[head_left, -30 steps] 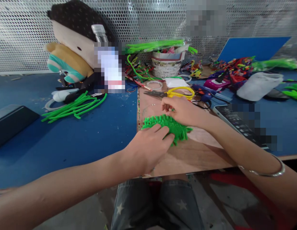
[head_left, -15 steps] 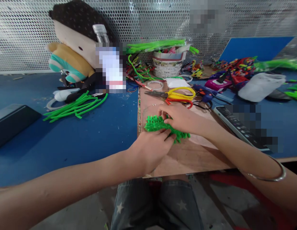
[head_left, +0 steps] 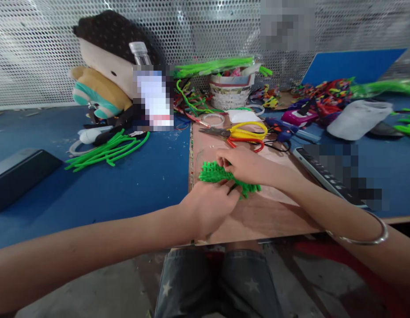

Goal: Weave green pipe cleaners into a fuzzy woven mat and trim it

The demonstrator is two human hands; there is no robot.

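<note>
A woven mat of green pipe cleaners (head_left: pixel 211 173) lies on the brown board (head_left: pixel 257 216), partly covered by both hands. My left hand (head_left: pixel 213 203) rests along its near edge, fingers curled over the weave and pressing it to the board. Above the far edge, my right hand (head_left: pixel 239 163) is closed in a pinch at the mat's pipe cleaners; its fingertips are partly hidden. Just beyond that hand lie scissors with yellow handles (head_left: pixel 247 130) and a tool with red handles (head_left: pixel 246 143).
Loose green pipe cleaners (head_left: pixel 107 152) lie on the blue table at left, near a dark box-shaped object (head_left: pixel 26 176). A phone (head_left: pixel 327 176) is at right. Behind stand a paper-covered basket (head_left: pixel 229 92), a bottle (head_left: pixel 153 92), a plush toy (head_left: pixel 105 57) and a glue gun (head_left: pixel 284 128).
The camera view has shifted slightly. My right hand's fingers have drawn closer together over the mat. My left hand stays on the near edge.
</note>
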